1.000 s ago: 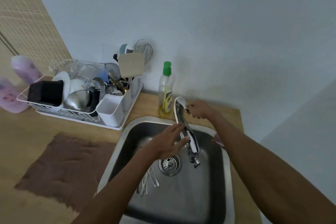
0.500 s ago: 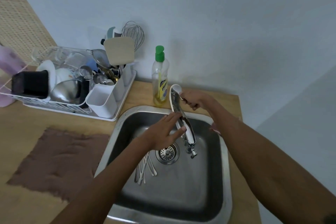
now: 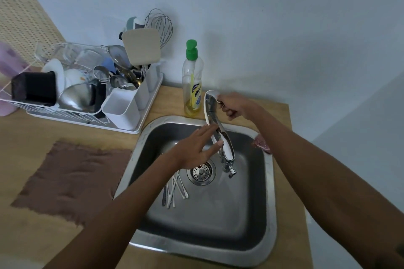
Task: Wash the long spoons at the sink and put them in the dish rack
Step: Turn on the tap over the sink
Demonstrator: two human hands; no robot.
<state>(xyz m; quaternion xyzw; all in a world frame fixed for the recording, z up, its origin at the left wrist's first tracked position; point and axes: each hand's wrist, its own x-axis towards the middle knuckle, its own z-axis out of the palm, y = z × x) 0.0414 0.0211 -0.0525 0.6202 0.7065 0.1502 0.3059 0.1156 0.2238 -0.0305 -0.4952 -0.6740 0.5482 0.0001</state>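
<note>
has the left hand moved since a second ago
No. The left hand still hovers open beside the faucet, above the drain, as before; only the camera shifted.

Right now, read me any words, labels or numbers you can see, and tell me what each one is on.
Soap bottle: yellow and blue label with blue lettering, too blurred to read.
Dish rack, faucet, sink: no text visible.
Nothing else carries writing.

Spoons [image 3: 175,190]: bowls hidden under left hand [image 3: 194,150] | Pink cloth [image 3: 261,144]: mostly behind right forearm | Purple bottle [image 3: 8,61]: cut by left edge | Dish rack [image 3: 72,113] contents: overlapping, partly indistinguishable
</note>
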